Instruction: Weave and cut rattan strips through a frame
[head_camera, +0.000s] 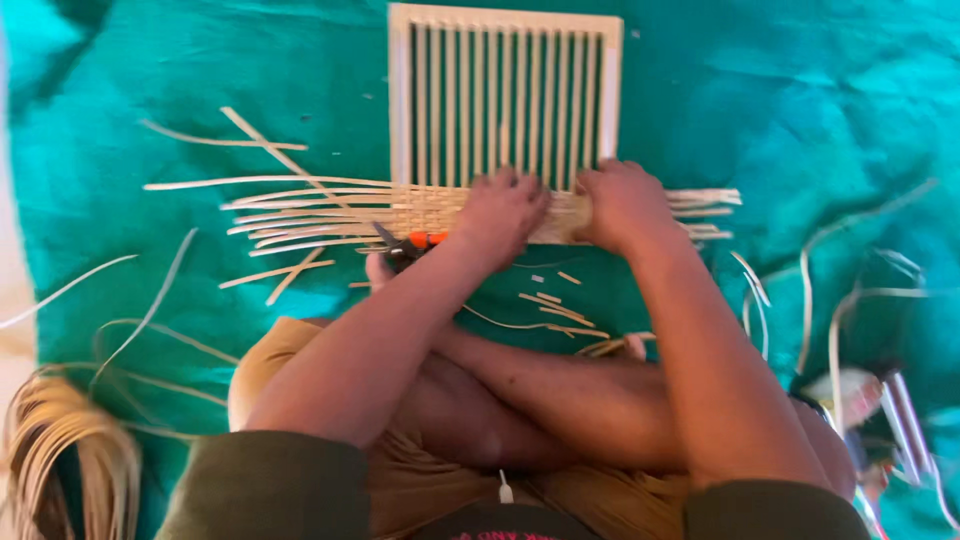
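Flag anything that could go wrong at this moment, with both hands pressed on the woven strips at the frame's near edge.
1. The cutters lie right beside the left hand; a sideways slip might meet the blades.
2. Both the left hand and the right hand bear on the woven strips; uneven pressure could skew or crack them against the frame.
3. Loose strips on the teal cloth may snag a sleeve.

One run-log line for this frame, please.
left hand: pressing woven strips | right hand: pressing same weave | frame: flat on teal cloth | cutters: lying by left wrist
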